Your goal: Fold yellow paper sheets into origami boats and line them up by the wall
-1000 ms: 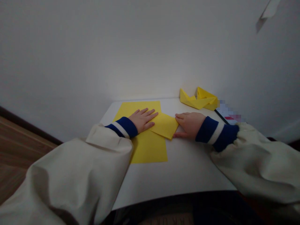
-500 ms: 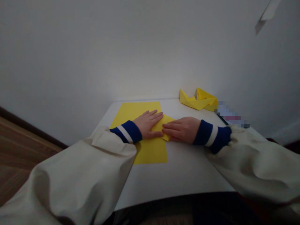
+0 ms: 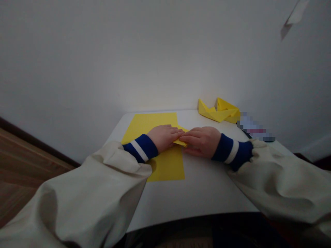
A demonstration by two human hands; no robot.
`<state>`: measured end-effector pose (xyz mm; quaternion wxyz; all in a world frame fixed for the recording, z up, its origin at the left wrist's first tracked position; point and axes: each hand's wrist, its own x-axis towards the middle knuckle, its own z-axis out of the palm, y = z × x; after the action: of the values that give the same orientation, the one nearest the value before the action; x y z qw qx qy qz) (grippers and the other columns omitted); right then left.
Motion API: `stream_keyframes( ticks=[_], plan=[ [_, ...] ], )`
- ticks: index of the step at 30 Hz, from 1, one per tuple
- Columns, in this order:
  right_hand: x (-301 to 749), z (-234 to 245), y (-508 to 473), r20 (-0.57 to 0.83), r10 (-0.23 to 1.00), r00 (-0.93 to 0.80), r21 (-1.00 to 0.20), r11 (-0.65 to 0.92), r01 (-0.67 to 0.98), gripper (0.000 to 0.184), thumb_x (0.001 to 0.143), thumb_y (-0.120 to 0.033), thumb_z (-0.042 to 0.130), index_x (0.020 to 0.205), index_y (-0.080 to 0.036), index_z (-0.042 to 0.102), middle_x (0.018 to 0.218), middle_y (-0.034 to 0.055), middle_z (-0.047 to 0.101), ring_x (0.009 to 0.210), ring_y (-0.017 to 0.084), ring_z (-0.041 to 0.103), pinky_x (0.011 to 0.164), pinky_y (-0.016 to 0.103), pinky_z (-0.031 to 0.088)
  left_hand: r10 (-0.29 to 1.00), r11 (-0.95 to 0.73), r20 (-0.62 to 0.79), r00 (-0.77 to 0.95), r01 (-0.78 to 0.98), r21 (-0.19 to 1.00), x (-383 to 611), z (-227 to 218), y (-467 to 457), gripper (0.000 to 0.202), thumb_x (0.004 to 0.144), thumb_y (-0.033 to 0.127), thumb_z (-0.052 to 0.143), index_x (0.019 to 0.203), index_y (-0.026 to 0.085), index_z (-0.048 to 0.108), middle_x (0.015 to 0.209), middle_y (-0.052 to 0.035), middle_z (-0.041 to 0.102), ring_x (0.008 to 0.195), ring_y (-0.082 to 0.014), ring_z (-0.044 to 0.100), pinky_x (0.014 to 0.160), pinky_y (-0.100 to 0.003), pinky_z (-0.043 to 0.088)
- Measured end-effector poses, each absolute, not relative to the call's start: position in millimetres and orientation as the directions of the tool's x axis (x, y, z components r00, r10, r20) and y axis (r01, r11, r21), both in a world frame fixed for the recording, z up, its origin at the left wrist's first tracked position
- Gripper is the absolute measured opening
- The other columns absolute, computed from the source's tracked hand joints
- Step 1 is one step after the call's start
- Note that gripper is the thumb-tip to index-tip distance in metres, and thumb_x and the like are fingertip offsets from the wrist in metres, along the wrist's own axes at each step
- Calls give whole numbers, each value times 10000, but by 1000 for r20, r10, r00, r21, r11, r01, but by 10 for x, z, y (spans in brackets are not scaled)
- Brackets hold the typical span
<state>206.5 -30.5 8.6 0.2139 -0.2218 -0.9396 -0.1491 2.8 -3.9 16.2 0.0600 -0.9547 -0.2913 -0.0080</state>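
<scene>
Between my two hands is a small folded piece of yellow paper (image 3: pixel 181 142), held a little tilted over the right edge of a flat yellow sheet (image 3: pixel 165 168). My left hand (image 3: pixel 165 136) has its fingers together over the left part of the folded paper, its thumb hidden beneath. My right hand (image 3: pixel 200 139) grips the right end of it, the fingers bent on top and the thumb side below. Part of the folded paper is covered by both hands.
Two yellow paper boats (image 3: pixel 219 112) stand at the back right of the white table (image 3: pixel 207 186), against the wall. Beside them lies a blurred-out flat object (image 3: pixel 256 129). A wooden surface (image 3: pixel 31 172) is at the left.
My left hand's spread fingers have drawn together and closed on the folded paper, which has tilted up from lying flat. My right hand has shifted slightly, still on its right end.
</scene>
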Motion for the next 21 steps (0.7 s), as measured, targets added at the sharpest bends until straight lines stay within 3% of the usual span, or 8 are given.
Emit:
stream_keyframes(
  ticks=[6, 15, 21],
  plan=[
    [2055, 107, -306, 451, 383, -806, 186, 843, 504, 308, 902, -259, 380, 1031, -176, 647, 971, 98, 698, 815, 172, 620, 664, 301, 468, 572, -812, 64, 818, 576, -99, 59, 178, -79, 384, 905, 207, 430, 1287, 186, 467, 1299, -88, 534, 1143, -193, 542, 952, -356, 438],
    [2074, 121, -328, 514, 327, -793, 142, 879, 455, 265, 899, -247, 394, 894, -199, 655, 903, 53, 692, 783, 135, 589, 656, 258, 435, 581, -807, 96, 808, 587, -59, 14, 96, -12, 362, 914, 190, 411, 1264, 226, 495, 1325, -47, 515, 1177, -146, 510, 993, -305, 397],
    [2113, 109, -344, 506, 335, -795, 155, 871, 465, 254, 899, -257, 388, 894, -194, 634, 872, 55, 663, 749, 134, 563, 627, 260, 403, 605, -771, 116, 788, 616, -163, -47, 98, 30, 362, 893, 160, 402, 1234, 200, 515, 1284, -59, 553, 1172, -179, 517, 1051, -418, 319]
  ],
)
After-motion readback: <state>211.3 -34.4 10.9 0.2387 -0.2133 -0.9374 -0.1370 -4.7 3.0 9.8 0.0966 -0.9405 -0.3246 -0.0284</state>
